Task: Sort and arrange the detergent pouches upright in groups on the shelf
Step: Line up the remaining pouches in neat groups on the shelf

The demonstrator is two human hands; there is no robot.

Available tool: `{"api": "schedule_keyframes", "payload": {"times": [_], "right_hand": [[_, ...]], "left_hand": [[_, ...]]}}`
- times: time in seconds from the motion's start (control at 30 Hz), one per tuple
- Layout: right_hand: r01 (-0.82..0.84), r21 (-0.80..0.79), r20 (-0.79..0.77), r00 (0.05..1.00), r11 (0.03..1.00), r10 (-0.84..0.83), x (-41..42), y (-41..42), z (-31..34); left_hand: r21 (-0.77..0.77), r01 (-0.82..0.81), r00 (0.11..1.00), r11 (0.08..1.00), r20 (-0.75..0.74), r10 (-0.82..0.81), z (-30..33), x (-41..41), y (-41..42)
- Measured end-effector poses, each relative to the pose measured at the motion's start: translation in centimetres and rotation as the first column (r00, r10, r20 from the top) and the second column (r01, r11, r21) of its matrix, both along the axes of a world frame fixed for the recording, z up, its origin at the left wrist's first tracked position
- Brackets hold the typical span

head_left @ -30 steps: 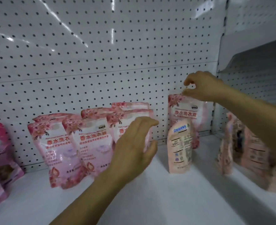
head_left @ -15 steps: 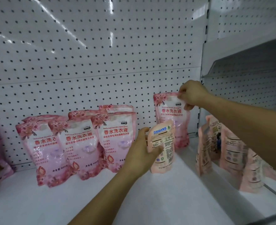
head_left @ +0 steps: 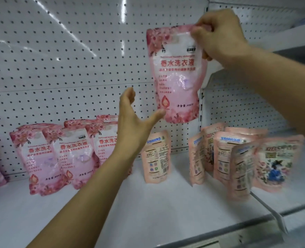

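The right hand pinches the top corner of a rose-pink floral plastic detergent pouch, which hangs in the air with its long axis vertical. The left hand, spread open and empty, sits at the pouch's seven o'clock, nearest its bottom edge. Matching pink pouches stand on the white shelf at eight o'clock.

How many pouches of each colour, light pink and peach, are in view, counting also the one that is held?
Light pink pouches: 7 (6 on the shelf, 1 in the right hand)
Peach pouches: 7, as far as the overlap allows
Total: 14
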State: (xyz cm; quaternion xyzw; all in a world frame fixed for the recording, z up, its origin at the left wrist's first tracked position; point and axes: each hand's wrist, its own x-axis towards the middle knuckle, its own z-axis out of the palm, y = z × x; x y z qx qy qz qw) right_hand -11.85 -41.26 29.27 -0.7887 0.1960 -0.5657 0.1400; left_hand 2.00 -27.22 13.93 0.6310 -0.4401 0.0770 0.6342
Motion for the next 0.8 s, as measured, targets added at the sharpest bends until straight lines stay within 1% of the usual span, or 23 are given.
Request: {"api": "schedule_keyframes", "payload": {"times": [0.07, 0.1, 0.13, 0.2, 0.23, 0.3, 0.37, 0.43, 0.5, 0.67, 0.8], "right_hand": [[-0.05, -0.011, -0.057, 0.997, 0.999, 0.049, -1.1, 1.8, -0.2], [-0.077, -0.013, -0.093, 0.993, 0.997, 0.075, -1.6, 2.7, -0.5], [-0.103, -0.01, -0.125, 0.987, 0.995, 0.101, -2.0, 3.4, -0.9], [-0.151, 0.021, -0.156, 0.976, 0.988, 0.152, -2.8, 4.6, -1.7], [-0.18, 0.046, -0.162, 0.969, 0.983, 0.185, -3.1, 5.2, -2.2], [-0.235, 0.092, -0.184, 0.951, 0.968, 0.248, -3.0, 6.3, -3.6], [-0.275, 0.096, -0.206, 0.935, 0.957, 0.289, -2.2, 7.4, -5.5], [-0.299, 0.081, -0.225, 0.924, 0.951, 0.31, -0.9, 8.6, -7.5], [-0.34, 0.1, -0.239, 0.904, 0.935, 0.354, 0.9, 9.6, -9.4], [-0.473, 0.197, -0.23, 0.829, 0.859, 0.51, 7.3, 12.4, -13.0], [-0.519, 0.244, -0.24, 0.786, 0.819, 0.57, 13.6, 15.0, -15.1]], "left_hand": [[-0.014, 0.079, 0.996, 0.997, -0.046, -0.079, 1.2, -1.9, 0.7], [-0.023, 0.146, 0.985, 0.989, -0.091, -0.147, 1.5, -2.7, 1.3], [-0.033, 0.227, 0.962, 0.973, -0.147, -0.229, 1.5, -3.4, 2.0], [-0.039, 0.393, 0.881, 0.919, -0.269, -0.388, 0.7, -4.6, 3.7], [-0.041, 0.449, 0.84, 0.892, -0.32, -0.438, -0.1, -4.9, 4.5], [-0.044, 0.485, 0.8, 0.874, -0.383, -0.463, -1.9, -5.4, 6.0], [-0.038, 0.46, 0.797, 0.887, -0.423, -0.432, -3.8, -5.5, 7.1], [-0.001, 0.417, 0.807, 0.909, -0.459, -0.371, -5.5, -5.0, 8.3], [0.033, 0.372, 0.819, 0.928, -0.483, -0.311, -7.0, -3.9, 9.9], [0.073, 0.206, 0.845, 0.976, -0.517, -0.14, -9.4, 1.8, 14.5], [0.083, 0.035, 0.839, 0.996, -0.543, 0.016, -10.6, 7.6, 17.6]]}}
